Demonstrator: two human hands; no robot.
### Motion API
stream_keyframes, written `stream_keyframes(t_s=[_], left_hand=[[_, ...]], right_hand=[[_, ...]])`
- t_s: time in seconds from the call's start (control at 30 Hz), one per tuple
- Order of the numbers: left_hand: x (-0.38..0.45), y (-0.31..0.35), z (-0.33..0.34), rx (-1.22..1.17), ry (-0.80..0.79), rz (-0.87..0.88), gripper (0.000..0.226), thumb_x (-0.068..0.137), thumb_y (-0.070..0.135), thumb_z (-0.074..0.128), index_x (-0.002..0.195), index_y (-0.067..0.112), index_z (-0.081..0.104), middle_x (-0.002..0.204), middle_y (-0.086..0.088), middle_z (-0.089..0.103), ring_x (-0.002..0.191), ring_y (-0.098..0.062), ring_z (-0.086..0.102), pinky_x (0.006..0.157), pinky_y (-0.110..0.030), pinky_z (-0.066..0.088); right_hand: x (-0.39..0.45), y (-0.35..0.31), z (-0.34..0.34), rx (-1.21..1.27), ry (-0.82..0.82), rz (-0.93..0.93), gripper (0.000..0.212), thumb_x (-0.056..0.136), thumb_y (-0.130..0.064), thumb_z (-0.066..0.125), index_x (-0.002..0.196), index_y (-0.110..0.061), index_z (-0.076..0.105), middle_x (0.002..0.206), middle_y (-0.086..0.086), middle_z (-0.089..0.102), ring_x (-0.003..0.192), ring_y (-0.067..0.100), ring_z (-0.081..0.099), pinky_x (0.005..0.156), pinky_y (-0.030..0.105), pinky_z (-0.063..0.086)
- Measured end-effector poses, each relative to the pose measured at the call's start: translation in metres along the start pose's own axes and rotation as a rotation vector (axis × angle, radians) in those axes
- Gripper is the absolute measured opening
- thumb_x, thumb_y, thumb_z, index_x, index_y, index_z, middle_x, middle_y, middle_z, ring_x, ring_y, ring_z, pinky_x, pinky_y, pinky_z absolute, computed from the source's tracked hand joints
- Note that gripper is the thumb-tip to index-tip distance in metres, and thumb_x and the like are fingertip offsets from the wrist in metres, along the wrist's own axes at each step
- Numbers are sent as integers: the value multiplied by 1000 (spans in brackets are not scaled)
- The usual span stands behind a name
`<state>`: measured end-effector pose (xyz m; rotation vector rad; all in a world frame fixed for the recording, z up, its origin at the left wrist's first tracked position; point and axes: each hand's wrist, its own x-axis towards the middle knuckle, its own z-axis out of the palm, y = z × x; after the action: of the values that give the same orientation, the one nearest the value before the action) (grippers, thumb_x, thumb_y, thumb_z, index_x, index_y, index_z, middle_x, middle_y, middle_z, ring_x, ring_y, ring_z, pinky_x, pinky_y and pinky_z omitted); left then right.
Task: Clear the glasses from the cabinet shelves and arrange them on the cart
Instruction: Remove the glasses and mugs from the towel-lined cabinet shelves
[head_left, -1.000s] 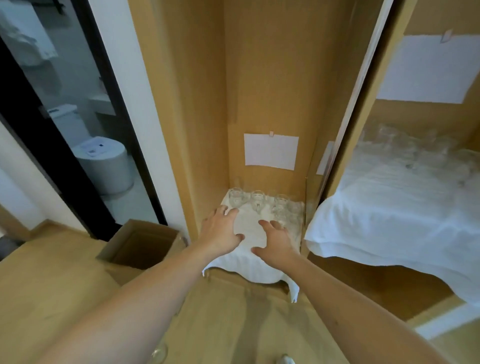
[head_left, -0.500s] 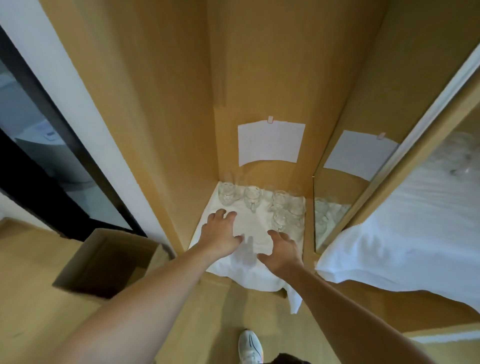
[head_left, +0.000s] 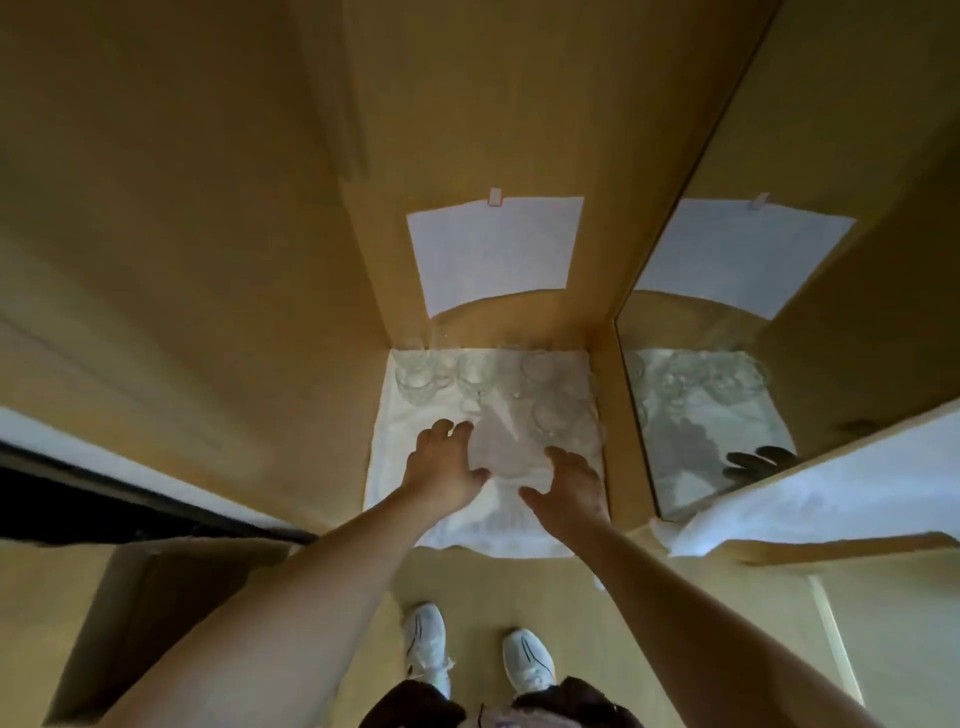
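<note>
- Both hands have moved deeper over the white cloth (head_left: 415, 499), toward the glasses (head_left: 498, 379) at its back edge.
- Left hand (head_left: 447, 467) and right hand (head_left: 569, 480): fingers spread, holding nothing.
- No glass lifted yet.

Single head-worn wide-angle view, looking steeply down and forward, close to a white-cloth-lined wooden cabinet shelf (head_left: 400, 488), white sneakers (head_left: 527, 660) below

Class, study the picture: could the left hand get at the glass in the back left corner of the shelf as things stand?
Probably yes. The left hand rests open on the white cloth, and only bare cloth lies between it and the corner glass.
</note>
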<state>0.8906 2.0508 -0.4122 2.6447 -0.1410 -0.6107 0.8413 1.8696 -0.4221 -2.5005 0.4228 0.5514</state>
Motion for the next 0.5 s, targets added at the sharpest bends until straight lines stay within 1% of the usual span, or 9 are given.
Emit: stream_keyframes(t_s=[0.13,0.23,0.33,0.5], left_hand=[[33,-4,0,-10,-57,55,76,93,45,65,155,20,31,158,-8,31,145,-30,29,114,-44,36],[49,-1,9,-44,-84,76,74,93,44,65,155,18,33,157,-9,34,144,-31,32,113,-40,36],[68,3,25,-70,-116,101,72,93,43,66,153,18,36,155,-10,38,141,-30,35,112,-38,36],[106,7,65,-185,-150,11,70,91,42,69,150,19,41,150,-7,44,140,-27,38,110,-36,35]], right_hand=[[13,-2,9,77,77,102,78,91,-47,69,154,-20,34,154,6,43,140,25,42,114,34,35],[21,5,14,144,116,189,75,88,-41,73,151,-16,41,148,10,50,134,27,49,111,34,39],[37,14,21,200,123,250,72,86,-34,77,148,-12,45,144,12,54,133,28,50,112,34,38],[73,37,45,275,133,331,66,87,-31,75,145,-12,48,140,11,57,130,27,53,109,33,41]])
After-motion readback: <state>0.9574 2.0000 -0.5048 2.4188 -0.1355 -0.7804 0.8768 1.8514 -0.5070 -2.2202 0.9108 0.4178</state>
